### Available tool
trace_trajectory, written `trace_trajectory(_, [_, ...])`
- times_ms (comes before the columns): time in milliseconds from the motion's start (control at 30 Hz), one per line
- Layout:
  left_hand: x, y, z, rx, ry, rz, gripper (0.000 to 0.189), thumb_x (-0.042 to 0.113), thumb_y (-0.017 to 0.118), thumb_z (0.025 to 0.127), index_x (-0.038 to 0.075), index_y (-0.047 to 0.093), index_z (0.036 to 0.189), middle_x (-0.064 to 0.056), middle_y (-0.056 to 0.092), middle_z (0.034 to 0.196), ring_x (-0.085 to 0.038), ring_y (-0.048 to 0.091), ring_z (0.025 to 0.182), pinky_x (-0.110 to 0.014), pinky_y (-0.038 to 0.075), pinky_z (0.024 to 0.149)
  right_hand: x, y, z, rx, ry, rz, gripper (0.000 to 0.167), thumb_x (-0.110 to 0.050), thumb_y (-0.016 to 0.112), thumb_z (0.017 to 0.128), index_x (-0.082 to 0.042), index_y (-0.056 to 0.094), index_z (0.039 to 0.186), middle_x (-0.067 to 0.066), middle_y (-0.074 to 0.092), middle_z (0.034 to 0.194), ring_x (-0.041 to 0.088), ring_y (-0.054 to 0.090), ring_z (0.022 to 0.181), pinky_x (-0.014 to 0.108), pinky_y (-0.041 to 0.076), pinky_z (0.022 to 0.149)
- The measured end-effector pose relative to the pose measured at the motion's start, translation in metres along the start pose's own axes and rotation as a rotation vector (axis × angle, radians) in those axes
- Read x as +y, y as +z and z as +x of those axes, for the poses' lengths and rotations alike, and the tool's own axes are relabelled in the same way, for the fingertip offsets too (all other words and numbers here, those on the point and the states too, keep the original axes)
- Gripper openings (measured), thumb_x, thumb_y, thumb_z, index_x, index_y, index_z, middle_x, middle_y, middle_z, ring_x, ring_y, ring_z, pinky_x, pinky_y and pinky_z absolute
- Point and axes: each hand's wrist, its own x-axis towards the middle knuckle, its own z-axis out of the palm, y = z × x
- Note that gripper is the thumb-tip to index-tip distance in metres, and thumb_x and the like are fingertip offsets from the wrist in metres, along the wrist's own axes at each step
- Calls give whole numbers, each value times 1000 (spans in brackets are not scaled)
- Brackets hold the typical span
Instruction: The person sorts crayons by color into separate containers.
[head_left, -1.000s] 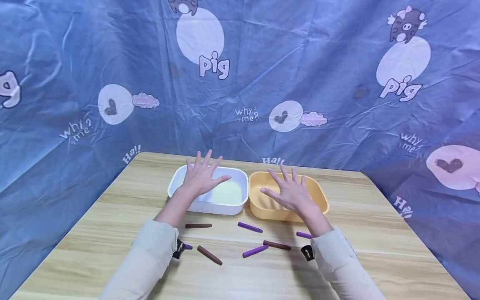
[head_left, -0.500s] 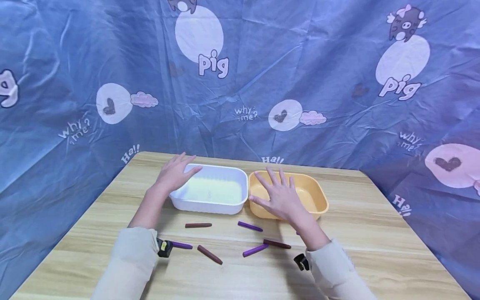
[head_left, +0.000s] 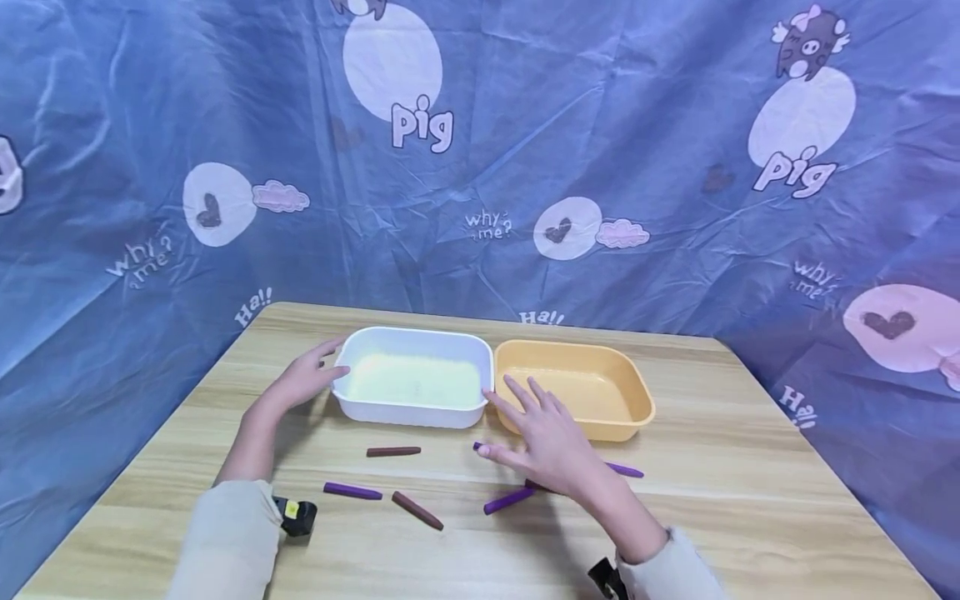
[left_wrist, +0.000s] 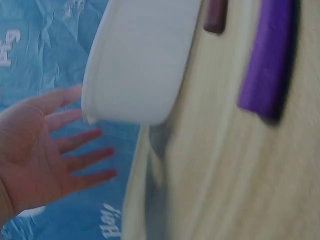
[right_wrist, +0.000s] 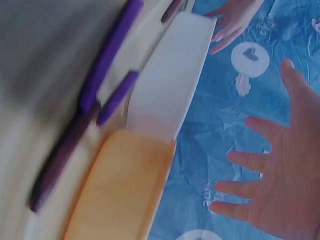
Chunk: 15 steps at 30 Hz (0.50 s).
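My left hand (head_left: pixel 303 379) is at the left end of a white plastic bin (head_left: pixel 412 413), thumb and fingers spread beside its rim; whether they touch it I cannot tell. In the left wrist view that hand (left_wrist: pixel 45 150) has straight fingers and holds nothing. My right hand (head_left: pixel 551 442), fingers spread, hovers over the front left of a yellow bin (head_left: pixel 592 429) and partly hides a purple crayon (head_left: pixel 477 447) and a brown crayon (head_left: pixel 534 485). The right wrist view shows its palm (right_wrist: pixel 285 180) holding nothing. Another purple crayon (head_left: pixel 508 501) lies below it.
On the wooden table (head_left: pixel 225 433), left of centre, lie two brown crayons, one flat behind (head_left: pixel 393 452) and one slanted in front, plus a purple crayon (head_left: pixel 352 491). Another purple crayon (head_left: pixel 625 470) is right of my right wrist. A blue printed curtain (head_left: pixel 480 167) hangs behind.
My left hand has moved left from over the white bin to its left end. My right hand has come nearer and slightly left, from over the yellow bin. Bins and crayons stay put.
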Motion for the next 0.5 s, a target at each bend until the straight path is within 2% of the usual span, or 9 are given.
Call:
trace_trajectory(133, [-15, -1, -4, -58, -18, -215, 62, 15, 50, 95, -10, 17, 141, -37, 26, 136, -51, 37, 116, -53, 40, 93, -17, 7, -1, -19, -23, 26, 73, -66, 47, 82, -21, 42, 139, 14, 34, 143, 42, 29, 127, 58, 29, 99])
trace_trajectory(267, [-24, -1, -6, -110, -55, -443, 66, 14, 49, 96, -7, 8, 143, -36, 20, 139, -47, 36, 119, -46, 43, 92, -35, 16, 4, -24, -29, 84, 73, -63, 51, 81, -19, 42, 139, 15, 38, 140, 39, 35, 124, 54, 32, 98])
trace_trajectory(400, [-33, 0, -6, -129, -37, -584, 66, 8, 47, 95, -7, 5, 143, -33, 17, 142, -43, 34, 122, -43, 44, 91, -54, 25, 10, -26, -11, 145, 73, -60, 58, 79, -19, 43, 138, 12, 43, 137, 34, 43, 119, 52, 39, 93])
trace_trajectory(500, [-39, 1, -6, -131, -14, -626, 64, 3, 46, 94, -8, 6, 143, -33, 17, 142, -40, 35, 122, -42, 45, 91, -68, 31, 16, -25, 3, 180, 71, -55, 63, 79, -19, 45, 137, 11, 47, 133, 32, 46, 116, 49, 43, 90])
